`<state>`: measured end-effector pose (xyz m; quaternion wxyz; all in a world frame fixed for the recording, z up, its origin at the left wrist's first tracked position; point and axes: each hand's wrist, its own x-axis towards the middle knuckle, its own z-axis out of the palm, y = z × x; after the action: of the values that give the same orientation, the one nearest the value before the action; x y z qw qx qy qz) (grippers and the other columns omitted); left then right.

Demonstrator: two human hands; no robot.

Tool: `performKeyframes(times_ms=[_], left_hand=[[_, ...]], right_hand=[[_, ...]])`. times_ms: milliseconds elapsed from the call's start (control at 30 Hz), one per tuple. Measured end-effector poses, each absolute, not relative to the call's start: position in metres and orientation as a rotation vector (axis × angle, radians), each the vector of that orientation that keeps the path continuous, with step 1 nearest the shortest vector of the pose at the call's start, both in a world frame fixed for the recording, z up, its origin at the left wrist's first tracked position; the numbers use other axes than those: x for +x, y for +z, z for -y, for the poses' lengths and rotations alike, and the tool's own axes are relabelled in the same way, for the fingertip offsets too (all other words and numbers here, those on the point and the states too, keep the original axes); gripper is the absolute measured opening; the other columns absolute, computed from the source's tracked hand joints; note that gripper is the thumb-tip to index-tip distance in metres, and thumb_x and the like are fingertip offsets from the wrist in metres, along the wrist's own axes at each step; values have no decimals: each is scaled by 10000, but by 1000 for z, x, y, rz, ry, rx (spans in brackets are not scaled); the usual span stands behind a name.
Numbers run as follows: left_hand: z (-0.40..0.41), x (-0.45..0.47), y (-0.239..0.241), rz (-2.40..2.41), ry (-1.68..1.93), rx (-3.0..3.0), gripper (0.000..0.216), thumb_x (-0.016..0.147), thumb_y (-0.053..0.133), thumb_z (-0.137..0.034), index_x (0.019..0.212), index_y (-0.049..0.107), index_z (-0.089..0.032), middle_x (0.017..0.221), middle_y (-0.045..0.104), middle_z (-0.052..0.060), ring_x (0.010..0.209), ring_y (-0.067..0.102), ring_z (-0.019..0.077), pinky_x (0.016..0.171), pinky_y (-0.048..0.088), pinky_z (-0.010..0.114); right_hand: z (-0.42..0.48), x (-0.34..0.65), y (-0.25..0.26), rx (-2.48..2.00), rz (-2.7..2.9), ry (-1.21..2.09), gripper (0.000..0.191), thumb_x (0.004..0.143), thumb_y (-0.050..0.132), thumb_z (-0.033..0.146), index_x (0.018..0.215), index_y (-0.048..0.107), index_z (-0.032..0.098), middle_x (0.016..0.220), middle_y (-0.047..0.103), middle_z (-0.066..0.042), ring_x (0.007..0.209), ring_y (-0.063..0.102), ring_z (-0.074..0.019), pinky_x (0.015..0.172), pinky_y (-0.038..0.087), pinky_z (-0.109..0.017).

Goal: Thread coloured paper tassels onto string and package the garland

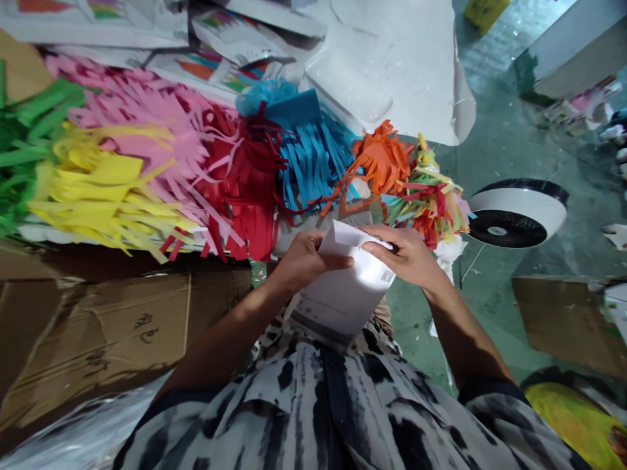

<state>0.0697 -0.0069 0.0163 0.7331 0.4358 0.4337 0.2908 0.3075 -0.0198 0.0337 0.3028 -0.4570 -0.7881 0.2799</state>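
Close to my body, both hands hold a white printed paper packet (337, 297), which looks like a flat box or envelope with grey print near its lower end. My left hand (313, 258) grips its left edge, thumb lying across the face. At the upper right corner, my right hand (401, 251) pinches the packet between thumb and fingers. Just beyond lie fringed paper bundles: a red one (249, 202), a blue one (313, 150), an orange one (385, 160) and a multicoloured one (431, 202). What is inside the packet is hidden.
Pink (147, 124), yellow (102, 189) and green fringed paper (29, 150) cover the table's left side. Printed packages (235, 39) lie behind them, beside a clear plastic tray (347, 91). A cardboard box (137, 320) stands at lower left; a black-and-white fan (519, 212) stands right.
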Motion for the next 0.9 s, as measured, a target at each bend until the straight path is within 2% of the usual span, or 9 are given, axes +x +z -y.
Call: performKeyframes(times_ms=[200,400,567,733,833,900], left_hand=[[2,66,19,-878,609,843,420,614,966,-302,990,842,-160,946,811,64,822,711,202,754,534,295],[-1,64,14,-817,483,759,298,609,959,-268,861,843,-160,854,804,56,719,705,193,707,531,297],[2,65,15,-822,534,735,347,604,961,-246,916,834,-162,888,813,67,750,723,202,711,541,293],[6,66,16,-855,545,729,349,600,965,-250,910,833,-160,879,810,64,736,716,194,692,540,289],[6,65,16,-889,561,759,346,611,963,-258,917,834,-160,885,809,59,750,713,189,704,542,289],[6,65,15,-902,573,777,356,615,964,-261,930,833,-160,897,811,59,759,713,187,710,547,288]], right_hand=[[19,307,40,-1230,2100,747,313,1037,670,362,1334,741,293,1202,818,-18,924,787,-156,748,585,-257],[23,307,39,-1186,2123,699,347,1019,699,344,1363,719,307,1256,802,-28,918,796,-168,775,616,-282],[22,306,36,-1198,2118,784,349,1001,717,397,1331,716,282,1238,799,-48,1019,777,-200,860,609,-313],[17,306,43,-1236,2128,949,298,996,709,443,1221,713,247,1088,770,-37,917,716,-174,743,539,-270],[16,309,49,-1216,2140,1086,327,1030,648,457,1269,685,236,1076,748,-31,874,679,-155,688,494,-244],[16,311,52,-1244,2124,1145,347,1073,566,457,1303,677,223,993,738,-12,770,636,-127,623,447,-228]])
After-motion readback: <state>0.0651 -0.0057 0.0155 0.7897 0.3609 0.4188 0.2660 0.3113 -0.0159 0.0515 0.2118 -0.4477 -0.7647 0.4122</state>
